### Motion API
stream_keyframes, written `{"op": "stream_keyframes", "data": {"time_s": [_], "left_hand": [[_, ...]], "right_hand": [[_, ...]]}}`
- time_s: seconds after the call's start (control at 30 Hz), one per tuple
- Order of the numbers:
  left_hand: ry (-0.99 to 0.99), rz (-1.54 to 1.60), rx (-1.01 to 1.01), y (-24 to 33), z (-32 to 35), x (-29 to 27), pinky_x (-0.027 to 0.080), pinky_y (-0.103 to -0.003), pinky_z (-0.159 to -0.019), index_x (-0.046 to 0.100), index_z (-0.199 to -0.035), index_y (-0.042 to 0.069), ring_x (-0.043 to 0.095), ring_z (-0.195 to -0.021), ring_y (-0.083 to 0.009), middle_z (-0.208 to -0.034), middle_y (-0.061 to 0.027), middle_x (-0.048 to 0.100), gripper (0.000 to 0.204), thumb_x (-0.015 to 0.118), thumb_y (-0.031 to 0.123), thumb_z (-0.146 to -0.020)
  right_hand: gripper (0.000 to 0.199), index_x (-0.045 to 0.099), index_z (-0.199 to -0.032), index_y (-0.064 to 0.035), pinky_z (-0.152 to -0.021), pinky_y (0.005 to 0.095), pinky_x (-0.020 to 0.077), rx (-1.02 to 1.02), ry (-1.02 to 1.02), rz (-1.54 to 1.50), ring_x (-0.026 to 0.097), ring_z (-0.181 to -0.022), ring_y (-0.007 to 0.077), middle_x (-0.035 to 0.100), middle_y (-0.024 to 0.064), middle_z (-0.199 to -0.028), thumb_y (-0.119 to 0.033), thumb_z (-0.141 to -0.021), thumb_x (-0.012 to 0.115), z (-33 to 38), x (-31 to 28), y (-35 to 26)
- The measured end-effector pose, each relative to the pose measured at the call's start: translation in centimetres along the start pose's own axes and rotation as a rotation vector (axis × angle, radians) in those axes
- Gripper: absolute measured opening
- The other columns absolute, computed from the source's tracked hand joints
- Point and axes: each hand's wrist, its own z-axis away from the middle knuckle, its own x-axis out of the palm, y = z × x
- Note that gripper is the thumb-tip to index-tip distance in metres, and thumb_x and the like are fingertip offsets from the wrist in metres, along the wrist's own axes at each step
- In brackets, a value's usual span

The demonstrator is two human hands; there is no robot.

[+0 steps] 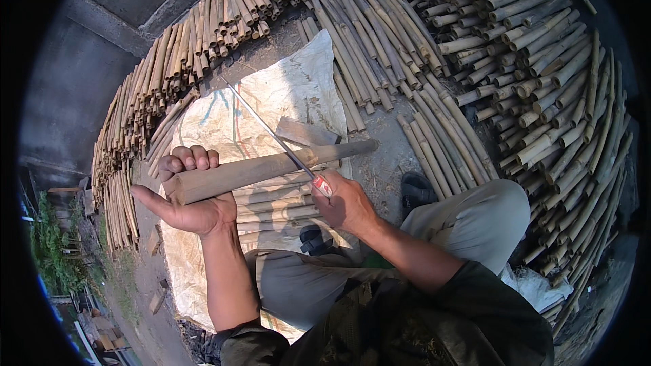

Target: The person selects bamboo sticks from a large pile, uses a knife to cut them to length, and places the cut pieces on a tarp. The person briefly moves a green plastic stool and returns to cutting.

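Observation:
My left hand supports the thick end of a bamboo pole, palm beneath it, fingertips curled over its far side and thumb stretched out. The pole slants slightly up to the right across my front. In my closed right hand is a long, thin metal tool with a red grip. Its narrow shaft points away to the far left and crosses over the pole near a node. Whether the shaft is a rod or a blade seen edge-on, I cannot tell.
Several cut bamboo lengths lie on a pale woven sheet before my legs. A flat grey-brown piece rests behind the pole. Bamboo stacks rise at the left and right, with poles lying farther back.

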Motion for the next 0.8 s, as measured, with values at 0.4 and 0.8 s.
{"op": "stream_keyframes", "data": {"time_s": [0.4, 0.8], "left_hand": [[0.092, 0.055, -0.086, -0.4, -0.5, 0.4, 0.047, -0.035, -0.064, 0.060, -0.083, 0.011, 0.054, -0.070, -0.0202, -0.080, -0.0068, 0.058, 0.071, 0.042, 0.078, -0.095], [0.199, 0.014, -0.099, -1.0, -2.1, 0.5, 0.048, -0.037, -0.067, 0.057, -0.081, 0.011, 0.053, -0.073, -0.0201, -0.075, -0.0042, 0.053, 0.067, 0.044, 0.074, -0.096]], "right_hand": [[0.022, 0.055, -0.098, 0.0021, -0.073, 0.0517, 0.0513, 0.307, 0.130, 0.181, 0.068, -0.085, 0.0485, 0.066, 0.0298, -0.084, -0.019, -0.093, 0.061, 0.0, -1.3, 0.0], [0.028, 0.060, -0.102, 0.0021, -0.069, 0.0469, 0.0513, 0.288, 0.037, 0.181, 0.068, -0.080, 0.0431, 0.067, 0.0266, -0.085, -0.023, -0.093, 0.067, -0.1, -2.1, 0.1]]}}
